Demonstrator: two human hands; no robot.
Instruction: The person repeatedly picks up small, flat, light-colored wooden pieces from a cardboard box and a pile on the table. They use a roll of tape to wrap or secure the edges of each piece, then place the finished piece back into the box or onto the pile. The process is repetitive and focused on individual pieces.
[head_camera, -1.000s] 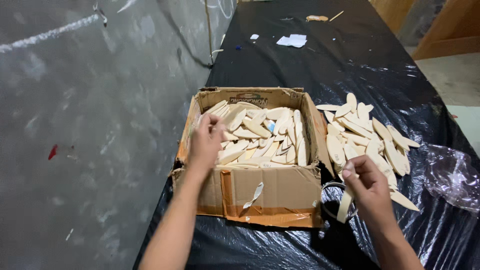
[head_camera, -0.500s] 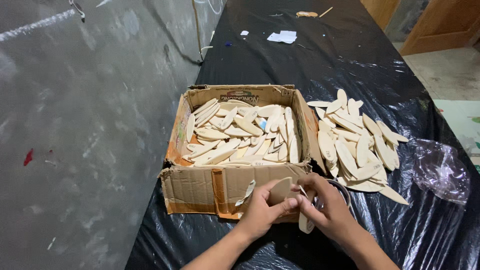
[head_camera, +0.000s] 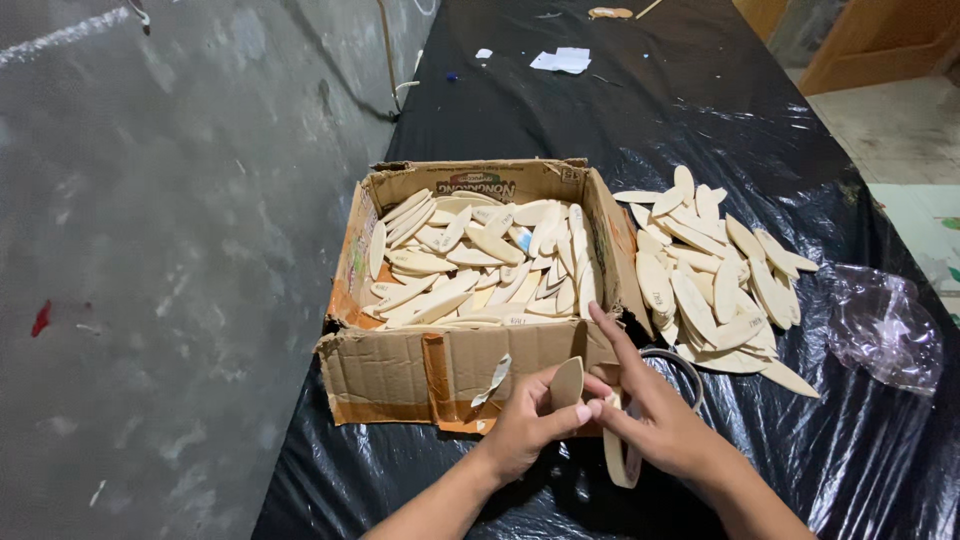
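**woodnoob:** Wooden oval piece (head_camera: 567, 383) is pinched upright in the left hand (head_camera: 525, 425), thumb and fingers clamped on it, right at the near wall of the cardboard box (head_camera: 400, 372). What's the right hand (head_camera: 662, 428) doing?

**chipper:** Looks closed on a second flat piece (head_camera: 620, 462) hanging down at 6 o'clock from it, index finger stretched toward 12 along the box edge. Both hands nearly touching. A dark ring (head_camera: 682, 366) sits just behind, around 1 o'clock.

**woodnoob:** Tips for handling?

**chipper:** I'd say grip by the edges so faces stay visible, keep the two pieces apart, and work over the black-covered table (head_camera: 700, 110). Loose pile (head_camera: 715, 275) at 2 o'clock and the full box at 12 both look easy to knock, so keep elbows low
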